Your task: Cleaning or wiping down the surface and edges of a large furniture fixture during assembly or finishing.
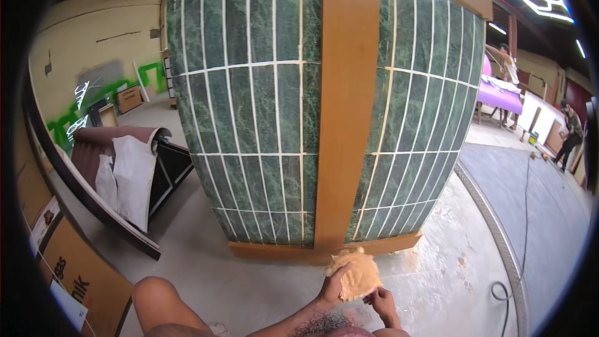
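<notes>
A peach-coloured, lumpy mass (360,276) with a ragged edge is in front of me, low by the foot of a tiled unit; whether it is paste or crumpled cloth I cannot make out. My left hand (334,286) grips its left side, thumb over the front. At its lower right edge my right hand (382,303) has its fingers curled; what is between them is hidden. The unit has dark green marbled tiles (259,122) with white joint lines, some beige beside the brown corner post (345,106). A brown base strip (268,252) runs below.
On the left stand a dark frame (81,181), a maroon roll with white sheeting (132,171) and a cardboard box (81,281). A metal edge strip (490,218) and a dark cable (525,212) lie on the right. Two people (569,134) are farther back.
</notes>
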Demonstrator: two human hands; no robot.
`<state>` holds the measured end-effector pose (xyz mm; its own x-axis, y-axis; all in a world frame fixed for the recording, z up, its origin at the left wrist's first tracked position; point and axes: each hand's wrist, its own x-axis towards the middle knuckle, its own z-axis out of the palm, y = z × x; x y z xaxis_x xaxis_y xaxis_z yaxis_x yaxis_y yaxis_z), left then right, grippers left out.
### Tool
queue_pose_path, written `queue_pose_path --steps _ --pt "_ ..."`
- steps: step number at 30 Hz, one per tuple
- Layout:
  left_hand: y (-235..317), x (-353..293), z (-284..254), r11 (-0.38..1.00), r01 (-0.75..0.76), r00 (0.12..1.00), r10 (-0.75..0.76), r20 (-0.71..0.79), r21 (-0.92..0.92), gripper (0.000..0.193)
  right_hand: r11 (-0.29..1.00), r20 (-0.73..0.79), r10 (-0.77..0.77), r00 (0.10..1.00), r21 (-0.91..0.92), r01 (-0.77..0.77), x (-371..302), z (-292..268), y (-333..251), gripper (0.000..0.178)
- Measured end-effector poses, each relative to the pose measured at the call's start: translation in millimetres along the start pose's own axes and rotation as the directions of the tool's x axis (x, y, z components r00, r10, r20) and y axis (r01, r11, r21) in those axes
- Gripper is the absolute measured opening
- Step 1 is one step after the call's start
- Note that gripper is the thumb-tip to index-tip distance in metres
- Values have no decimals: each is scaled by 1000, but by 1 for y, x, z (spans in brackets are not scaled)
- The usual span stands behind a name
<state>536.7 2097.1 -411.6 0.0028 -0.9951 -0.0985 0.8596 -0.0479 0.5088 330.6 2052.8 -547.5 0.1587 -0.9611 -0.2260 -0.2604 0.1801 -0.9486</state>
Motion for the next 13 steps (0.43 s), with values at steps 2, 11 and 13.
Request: queue_pose_path --steps 2,11,13 --pt "-3 2 3 997 76 997 -75 34 -23 40 939 51 -114 992 333 91 -7 25 -30 31" --pt "20 38 61 936 169 966 -220 138 308 45 -99 293 -70 953 949 -299 -12 -7 -139 69" --pt "41 48 77 922 84 941 -198 273 378 53 377 348 -171 922 888 -265 -3 -36 -190 79"
